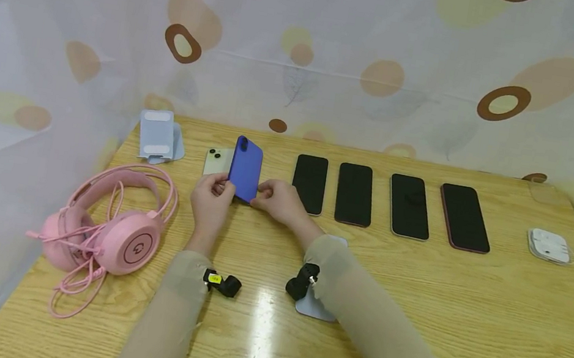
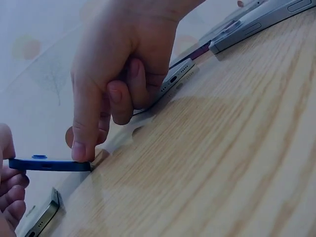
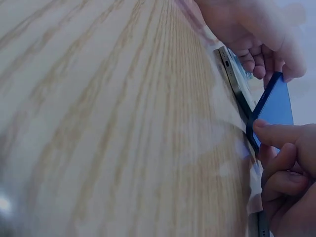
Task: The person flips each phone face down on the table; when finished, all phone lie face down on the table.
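Note:
A blue phone (image 1: 246, 170) is tilted, back side up, its left edge raised above the table. My left hand (image 1: 212, 202) pinches the near left corner; in the right wrist view the thumb of that left hand (image 3: 261, 42) lies on the raised edge. My right hand (image 1: 282, 203) pinches the opposite near corner, its thumb on the blue back and a finger underneath in the right wrist view. Beside the blue phone and partly hidden by it lies a pale green phone (image 1: 216, 160), its two camera lenses facing up.
Several phones with dark screens up, the nearest a black phone (image 1: 311, 176), line the table to the right. White earphones (image 1: 550, 245) lie at far right. Pink headphones (image 1: 128, 245) and a light blue stand (image 1: 156, 133) are left. A grey flat item (image 1: 313, 307) sits under my right forearm.

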`<state>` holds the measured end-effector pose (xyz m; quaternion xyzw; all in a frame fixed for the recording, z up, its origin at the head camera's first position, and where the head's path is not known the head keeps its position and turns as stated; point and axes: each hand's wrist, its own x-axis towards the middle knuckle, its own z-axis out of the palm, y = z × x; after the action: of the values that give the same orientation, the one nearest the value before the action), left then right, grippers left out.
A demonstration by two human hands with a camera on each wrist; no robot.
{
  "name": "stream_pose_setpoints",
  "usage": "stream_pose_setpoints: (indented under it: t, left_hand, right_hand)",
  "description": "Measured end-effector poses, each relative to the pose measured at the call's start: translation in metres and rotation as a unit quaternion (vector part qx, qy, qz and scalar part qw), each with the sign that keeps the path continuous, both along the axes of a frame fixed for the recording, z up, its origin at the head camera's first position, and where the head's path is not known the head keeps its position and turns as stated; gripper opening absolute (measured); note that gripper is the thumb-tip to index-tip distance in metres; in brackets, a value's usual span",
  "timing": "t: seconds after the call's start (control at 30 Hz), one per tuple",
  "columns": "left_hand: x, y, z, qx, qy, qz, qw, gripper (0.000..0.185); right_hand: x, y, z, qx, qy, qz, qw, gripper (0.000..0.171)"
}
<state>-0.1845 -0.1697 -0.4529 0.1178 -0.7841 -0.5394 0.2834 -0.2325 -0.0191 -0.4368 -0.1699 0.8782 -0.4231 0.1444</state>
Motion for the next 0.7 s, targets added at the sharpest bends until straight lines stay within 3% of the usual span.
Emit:
stream_pose_setpoints:
  t: [0.33,0.5,0.7]
  left_hand:
    - [0.0,0.0,-0.002,-0.075,-0.018,-0.068,0.9947,0.02]
    - [0.001,-0.002,-0.004,-0.115,-0.034,-0.118,0.9857,0.019]
    - [0.001,-0.003,-0.006,-0.164,-0.049,-0.146,0.9743,0.02]
  right_hand:
    - [0.0,0.017,0.011,0.057,0.012,-0.003,0.998,0.043]
    - [0.001,0.025,0.018,0.081,0.017,0.002,0.997,0.043]
    - [0.001,0.03,0.02,0.089,0.01,0.001,0.996,0.043]
